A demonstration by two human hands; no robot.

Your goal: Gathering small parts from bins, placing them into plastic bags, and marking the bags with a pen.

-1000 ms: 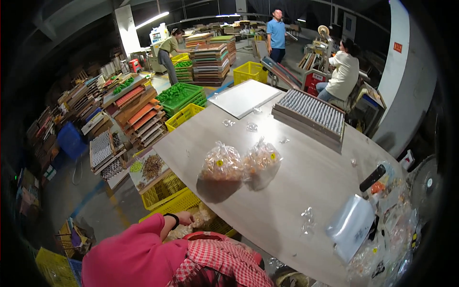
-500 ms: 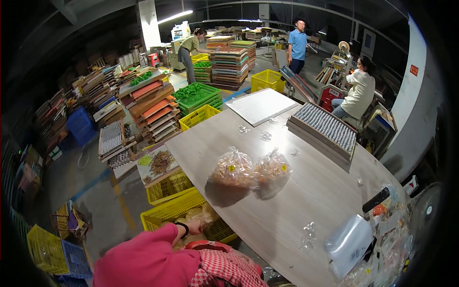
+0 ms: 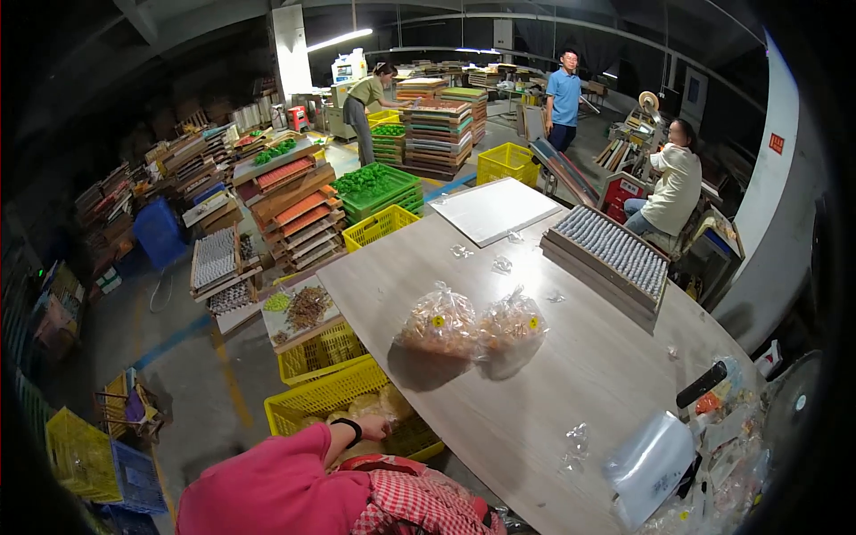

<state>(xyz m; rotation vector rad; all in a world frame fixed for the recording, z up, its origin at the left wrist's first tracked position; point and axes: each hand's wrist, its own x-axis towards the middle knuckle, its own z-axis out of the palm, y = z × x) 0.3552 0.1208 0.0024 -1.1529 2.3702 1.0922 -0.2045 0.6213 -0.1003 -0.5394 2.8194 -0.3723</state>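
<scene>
My left hand, with a black band at the wrist, is down over the yellow crate beside the table. Its fingers look loose and hold nothing I can make out, just beside a filled clear bag. Other filled bags lie in the crate, partly hidden by my pink sleeve. My right hand is out of view. Two clear bags with orange contents, a left one and a right one, stand side by side on the table.
A white board and a tray of small pale pieces lie at the table's far side. Plastic sleeves and a black-handled tool are at the right. Stacked frames stand left. Three people are farther off.
My left hand has drawn slightly right and down, away from the bag it was touching in the crate. The view has shifted a little; the table bags have stayed put.
</scene>
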